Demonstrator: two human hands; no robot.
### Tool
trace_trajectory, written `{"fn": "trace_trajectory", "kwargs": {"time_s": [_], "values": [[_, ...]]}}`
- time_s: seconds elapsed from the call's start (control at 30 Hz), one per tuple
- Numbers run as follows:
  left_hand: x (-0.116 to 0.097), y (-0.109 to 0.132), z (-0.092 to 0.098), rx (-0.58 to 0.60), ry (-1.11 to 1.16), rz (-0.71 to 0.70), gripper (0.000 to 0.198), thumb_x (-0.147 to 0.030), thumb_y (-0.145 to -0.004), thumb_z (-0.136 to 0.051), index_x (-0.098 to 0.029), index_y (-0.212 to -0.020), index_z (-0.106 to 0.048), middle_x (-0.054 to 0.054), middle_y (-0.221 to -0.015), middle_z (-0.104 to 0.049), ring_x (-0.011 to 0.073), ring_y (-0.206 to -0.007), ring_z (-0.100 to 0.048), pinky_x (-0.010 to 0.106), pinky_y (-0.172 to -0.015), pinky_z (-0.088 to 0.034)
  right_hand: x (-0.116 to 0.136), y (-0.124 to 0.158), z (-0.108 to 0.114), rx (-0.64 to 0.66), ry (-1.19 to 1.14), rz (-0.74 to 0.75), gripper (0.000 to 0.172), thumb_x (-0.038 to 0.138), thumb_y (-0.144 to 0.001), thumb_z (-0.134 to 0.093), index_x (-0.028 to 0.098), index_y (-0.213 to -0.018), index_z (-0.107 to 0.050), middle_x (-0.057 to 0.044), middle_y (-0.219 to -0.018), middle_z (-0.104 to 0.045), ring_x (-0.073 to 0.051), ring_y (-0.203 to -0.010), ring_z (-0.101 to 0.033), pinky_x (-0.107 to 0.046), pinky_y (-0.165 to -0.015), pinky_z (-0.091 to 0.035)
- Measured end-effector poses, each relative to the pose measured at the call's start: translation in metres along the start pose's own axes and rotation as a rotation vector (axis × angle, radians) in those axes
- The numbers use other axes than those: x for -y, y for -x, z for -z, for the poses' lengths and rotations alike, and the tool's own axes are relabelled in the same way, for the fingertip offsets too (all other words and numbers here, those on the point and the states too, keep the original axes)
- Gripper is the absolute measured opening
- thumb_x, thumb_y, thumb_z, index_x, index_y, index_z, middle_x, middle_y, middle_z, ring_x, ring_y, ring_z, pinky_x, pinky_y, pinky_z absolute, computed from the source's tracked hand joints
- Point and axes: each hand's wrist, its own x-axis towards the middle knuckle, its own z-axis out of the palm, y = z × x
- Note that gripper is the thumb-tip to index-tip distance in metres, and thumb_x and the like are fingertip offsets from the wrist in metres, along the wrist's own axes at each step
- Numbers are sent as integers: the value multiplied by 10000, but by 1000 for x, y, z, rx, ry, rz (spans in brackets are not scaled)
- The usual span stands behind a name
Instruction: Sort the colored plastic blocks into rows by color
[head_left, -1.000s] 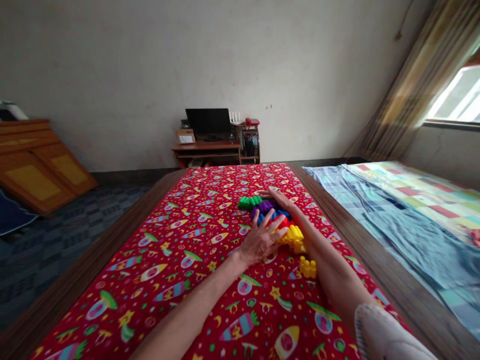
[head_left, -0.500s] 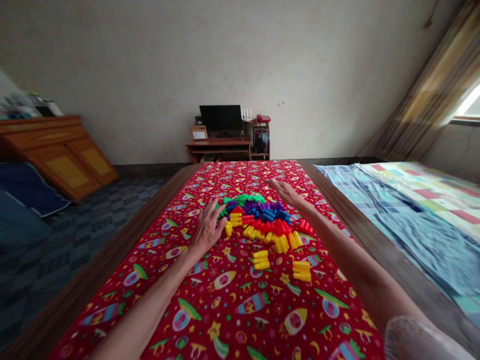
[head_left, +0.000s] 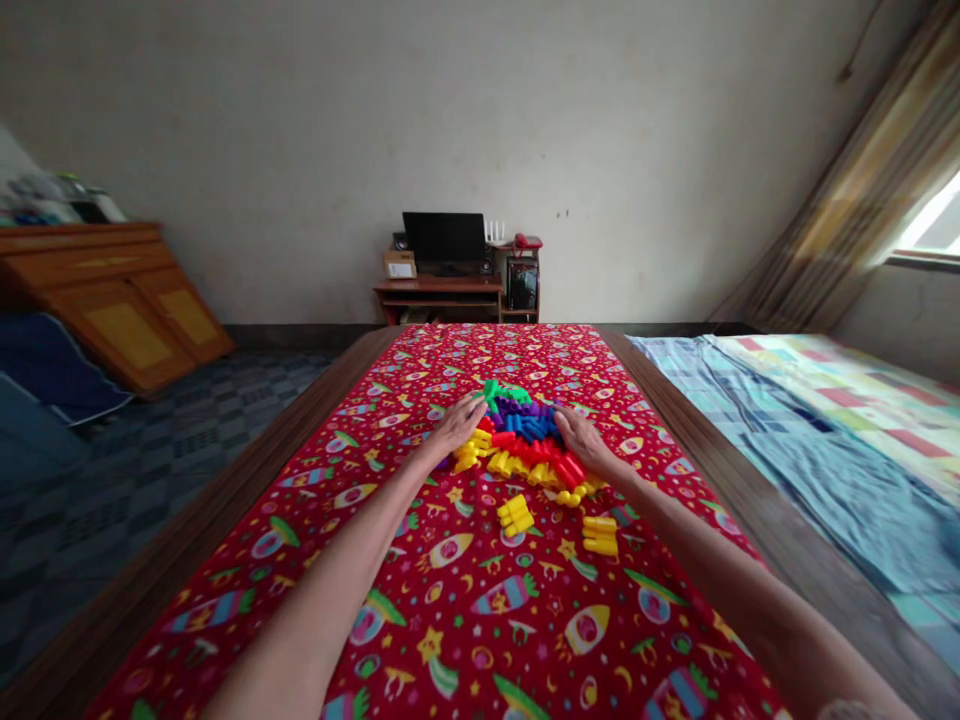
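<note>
A heap of plastic toy pieces, many shaped like joined tubes, lies on the red cloth, sorted roughly into bands of colour. Green pieces (head_left: 504, 394) are at the back, then purple, blue pieces (head_left: 531, 429), red pieces (head_left: 529, 449) and yellow pieces (head_left: 508, 464) in front. Against the heap's left side rests my left hand (head_left: 457, 424), its fingers stretched forward and open. My right hand (head_left: 585, 442) lies at the right side, open, touching blue and red pieces. Two yellow clusters sit apart nearer me: one left (head_left: 515, 515), one right (head_left: 600, 535).
The patterned red cloth (head_left: 465, 640) covers a long table with a dark wooden edge (head_left: 720, 490). A bed (head_left: 847, 420) stands on the right. Beyond the table's far end is a small desk (head_left: 442, 285) with a monitor (head_left: 444, 238). A wooden cabinet (head_left: 142, 300) stands left.
My right hand has come back and down from beyond the heap to its right side. My left hand has moved right against the pieces. The heap is pressed narrower; the near yellow cluster has turned.
</note>
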Motion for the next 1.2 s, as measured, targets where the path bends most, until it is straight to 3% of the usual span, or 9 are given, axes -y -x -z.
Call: {"fn": "trace_trajectory", "kwargs": {"time_s": [0.17,0.3,0.4,0.53,0.67,0.73,0.83,1.07,1.2], "values": [[-14,22,7,-1,-10,-57,633,-603,-936,-311,-245,-1454,-378,98,-1528,-372,283,-1425,-297,484,-1137,-285,53,-24,-45,138,-210,84,649,599,-951,-268,136,-1293,-569,-155,-1281,-600,-277,-1245,-510,-448,-1066,-363],[-32,60,25,-67,-156,-136,720,-652,-900,-379,-281,-1505,-258,113,-1613,-114,411,-1457,-68,694,-1095,-122,83,-28,-52,306,-457,122,738,664,-940,-192,155,-1366,-515,-132,-1335,-579,-255,-1240,-535,-433,-1056,-402],[-50,102,36,-44,-285,-307,744,-677,-875,-406,-326,-1508,-231,99,-1620,-71,437,-1450,-56,723,-1077,-98,84,-18,-22,338,-414,201,711,671,-936,-216,204,-1402,-480,-117,-1368,-557,-262,-1252,-531,-463,-1048,-414],[-74,156,33,86,-347,-512,766,-709,-829,-449,-384,-1493,-245,75,-1621,-75,433,-1440,-118,715,-1084,-111,53,24,46,327,13,279,636,616,-923,-388,253,-1445,-422,-131,-1432,-488,-302,-1293,-489,-524,-1076,-371],[-91,167,11,159,-364,-646,669,-626,-881,-463,-398,-1481,-272,25,-1611,-157,371,-1445,-154,643,-1132,-124,18,88,75,524,323,352,840,568,-795,-643,281,-1504,-297,-161,-1473,-425,-340,-1316,-453,-472,-1003,-472],[-94,155,1,134,-377,-651,582,-581,-917,-430,-368,-1453,-353,24,-1597,-215,349,-1448,-155,625,-1148,-94,9,108,65,516,402,407,912,501,-731,-732,285,-1504,-298,-175,-1482,-404,-370,-1311,-450,-486,-988,-481],[-89,130,-8,81,-410,-608,505,-549,-949,-371,-290,-1367,-486,59,-1558,-312,345,-1453,-142,640,-1146,-58,9,107,30,381,397,475,799,348,-800,-676,244,-1501,-309,-204,-1445,-441,-350,-1268,-500,-475,-953,-501],[-39,100,24,-71,-512,-252,319,-326,-927,-470,-178,-1173,-608,138,-1352,-558,341,-1359,-372,661,-1121,-178,58,5,-62,281,54,544,644,220,-815,-637,161,-1420,-424,-160,-1128,-670,-232,-914,-657,-362,-795,-540],[8,97,54,-138,-475,-72,353,-281,-891,-494,-158,-1210,-581,146,-1267,-609,308,-1255,-498,523,-1076,-374,105,-34,-75,385,-111,536,649,198,-840,-595,180,-1451,-379,-87,-1027,-707,-167,-753,-653,-289,-674,-539]]}}
